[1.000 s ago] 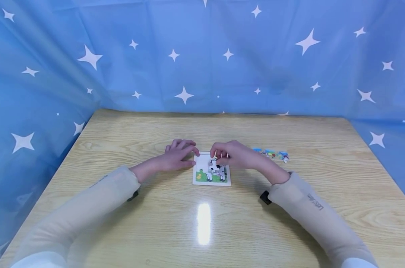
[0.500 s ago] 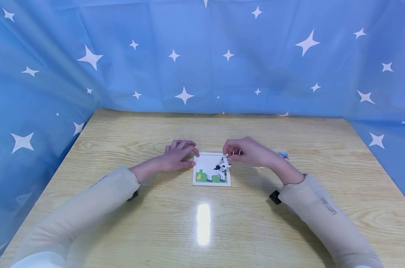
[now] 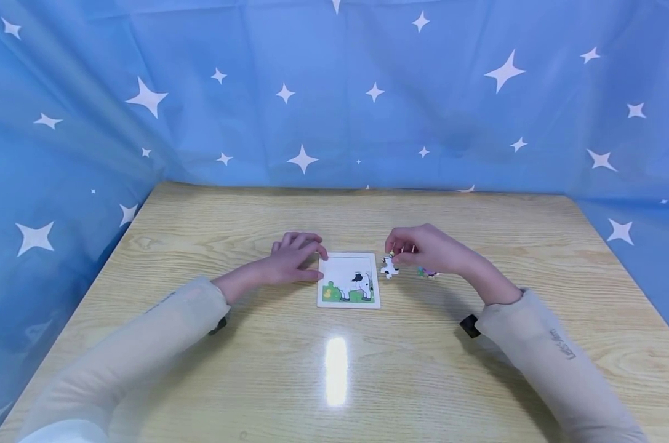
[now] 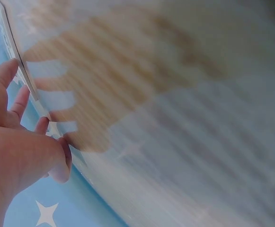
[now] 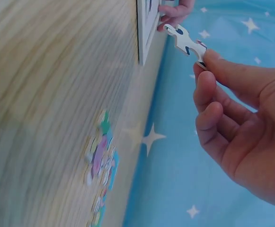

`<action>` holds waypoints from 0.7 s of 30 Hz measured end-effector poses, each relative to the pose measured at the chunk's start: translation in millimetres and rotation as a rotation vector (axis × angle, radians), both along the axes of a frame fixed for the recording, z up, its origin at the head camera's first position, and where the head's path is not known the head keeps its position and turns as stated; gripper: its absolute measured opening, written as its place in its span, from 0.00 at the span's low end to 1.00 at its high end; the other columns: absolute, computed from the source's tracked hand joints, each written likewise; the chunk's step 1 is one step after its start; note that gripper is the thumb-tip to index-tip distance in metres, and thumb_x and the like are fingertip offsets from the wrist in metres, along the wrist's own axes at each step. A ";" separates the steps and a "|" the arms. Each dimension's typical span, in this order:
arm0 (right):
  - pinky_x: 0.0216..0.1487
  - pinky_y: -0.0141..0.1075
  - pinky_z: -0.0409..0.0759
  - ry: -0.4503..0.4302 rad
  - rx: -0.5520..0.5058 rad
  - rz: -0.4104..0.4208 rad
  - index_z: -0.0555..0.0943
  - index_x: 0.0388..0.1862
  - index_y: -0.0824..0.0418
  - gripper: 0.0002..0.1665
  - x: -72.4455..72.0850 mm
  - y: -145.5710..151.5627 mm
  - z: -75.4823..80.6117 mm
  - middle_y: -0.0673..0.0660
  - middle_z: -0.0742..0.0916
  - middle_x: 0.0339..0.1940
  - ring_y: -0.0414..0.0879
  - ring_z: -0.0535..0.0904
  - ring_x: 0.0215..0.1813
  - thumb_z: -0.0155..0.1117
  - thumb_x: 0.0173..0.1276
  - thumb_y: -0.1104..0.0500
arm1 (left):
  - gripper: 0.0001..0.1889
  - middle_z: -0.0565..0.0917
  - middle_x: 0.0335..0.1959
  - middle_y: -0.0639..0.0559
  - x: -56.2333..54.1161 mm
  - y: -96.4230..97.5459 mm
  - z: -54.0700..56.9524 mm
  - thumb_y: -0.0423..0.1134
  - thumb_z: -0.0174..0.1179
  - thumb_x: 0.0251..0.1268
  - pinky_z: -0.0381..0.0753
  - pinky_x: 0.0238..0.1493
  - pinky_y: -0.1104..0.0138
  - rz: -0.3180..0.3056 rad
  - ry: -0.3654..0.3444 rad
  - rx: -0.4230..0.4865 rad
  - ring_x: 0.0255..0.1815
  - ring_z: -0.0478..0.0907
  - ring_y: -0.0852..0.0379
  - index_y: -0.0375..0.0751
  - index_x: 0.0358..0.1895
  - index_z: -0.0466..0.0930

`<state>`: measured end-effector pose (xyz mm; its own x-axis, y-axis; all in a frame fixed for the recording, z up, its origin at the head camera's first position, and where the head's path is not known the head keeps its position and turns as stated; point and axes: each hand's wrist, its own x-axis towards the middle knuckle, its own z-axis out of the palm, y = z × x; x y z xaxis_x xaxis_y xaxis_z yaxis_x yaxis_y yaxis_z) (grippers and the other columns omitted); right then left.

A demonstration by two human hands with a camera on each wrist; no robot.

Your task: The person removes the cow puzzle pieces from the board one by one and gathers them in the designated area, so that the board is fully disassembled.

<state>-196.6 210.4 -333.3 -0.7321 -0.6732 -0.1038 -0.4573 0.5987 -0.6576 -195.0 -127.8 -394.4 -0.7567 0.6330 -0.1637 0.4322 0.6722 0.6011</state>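
A square puzzle board (image 3: 334,266) with a pale frame lies mid-table. Its lower part holds joined pieces (image 3: 362,289) showing a cow's body and legs on green grass with a yellow duck. My right hand (image 3: 425,247) pinches a white and black puzzle piece (image 3: 390,266) between thumb and forefinger, just right of the board and raised off the table. In the right wrist view that puzzle piece (image 5: 184,41) points away from the fingertips. My left hand (image 3: 290,261) rests at the board's left edge, fingers spread and touching the frame; the left wrist view shows its fingers (image 4: 21,99) along the edge.
Several loose colourful puzzle pieces (image 5: 102,156) lie on the table right of the board, mostly hidden by my right hand in the head view. A blue curtain with white stars (image 3: 334,123) hangs behind the wooden table (image 3: 256,357).
My right hand has moved right, carrying the white and black puzzle piece from over the board to beside its right edge. The left hand has stayed in place.
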 end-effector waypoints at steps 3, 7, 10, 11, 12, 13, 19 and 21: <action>0.26 0.36 0.79 -0.015 0.003 -0.006 0.84 0.51 0.65 0.05 0.9 5.4 -0.1 0.56 0.88 0.36 0.54 0.80 0.26 0.70 0.79 0.68 | 0.19 0.60 0.86 0.36 1.1 -0.2 0.1 0.49 0.63 0.83 0.54 0.74 0.34 0.001 0.003 0.000 0.85 0.45 0.25 0.48 0.67 0.76; 0.31 0.37 0.80 0.001 0.012 -0.001 0.84 0.51 0.65 0.06 1.4 12.1 -0.3 0.55 0.88 0.35 0.51 0.81 0.29 0.69 0.79 0.69 | 0.19 0.60 0.86 0.37 2.1 -0.4 0.4 0.49 0.63 0.83 0.54 0.74 0.34 0.006 0.002 0.003 0.85 0.45 0.25 0.48 0.67 0.76; 0.35 0.37 0.80 0.015 0.018 0.003 0.84 0.52 0.66 0.07 1.6 17.3 -0.2 0.53 0.88 0.35 0.50 0.81 0.31 0.69 0.79 0.70 | 0.18 0.60 0.87 0.37 2.3 -0.7 0.7 0.48 0.63 0.83 0.54 0.74 0.34 0.009 -0.001 0.002 0.85 0.44 0.25 0.48 0.67 0.76; 0.36 0.37 0.79 0.019 0.018 0.005 0.84 0.52 0.66 0.07 1.8 19.3 0.0 0.52 0.88 0.35 0.50 0.81 0.32 0.69 0.79 0.70 | 0.18 0.60 0.87 0.37 2.3 -0.6 0.7 0.48 0.63 0.83 0.54 0.74 0.34 0.009 0.000 0.001 0.85 0.44 0.25 0.48 0.67 0.76; 0.36 0.37 0.79 0.016 0.018 0.004 0.84 0.52 0.67 0.07 2.1 21.3 0.1 0.52 0.88 0.35 0.50 0.81 0.32 0.68 0.79 0.70 | 0.18 0.60 0.87 0.37 2.2 -0.6 0.7 0.48 0.63 0.83 0.54 0.74 0.34 0.009 0.000 0.000 0.85 0.44 0.25 0.48 0.67 0.76; 0.36 0.37 0.79 0.017 0.018 0.004 0.84 0.53 0.67 0.07 2.4 23.3 0.3 0.51 0.88 0.35 0.50 0.81 0.32 0.68 0.79 0.71 | 0.18 0.60 0.87 0.37 2.1 -0.8 0.6 0.48 0.63 0.83 0.54 0.74 0.34 0.010 0.001 -0.001 0.85 0.44 0.25 0.48 0.67 0.76; 0.36 0.37 0.81 -0.006 0.013 -0.009 0.83 0.54 0.69 0.08 3.6 34.5 0.0 0.52 0.88 0.34 0.50 0.83 0.33 0.67 0.79 0.71 | 0.18 0.60 0.86 0.36 1.5 -0.6 -0.7 0.49 0.63 0.83 0.54 0.73 0.34 0.006 0.008 0.001 0.84 0.46 0.25 0.47 0.67 0.76; 0.37 0.37 0.81 0.000 0.020 -0.010 0.83 0.54 0.69 0.08 3.6 38.0 0.1 0.51 0.89 0.36 0.49 0.83 0.34 0.67 0.79 0.71 | 0.18 0.60 0.86 0.36 1.0 -0.3 -1.2 0.49 0.63 0.83 0.54 0.73 0.34 0.004 0.006 0.003 0.84 0.46 0.25 0.47 0.67 0.76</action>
<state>-193.1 248.4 -333.2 -0.7388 -0.6637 -0.1172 -0.4509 0.6161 -0.6459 -194.0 -128.0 -395.7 -0.7599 0.6307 -0.1575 0.4335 0.6722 0.6002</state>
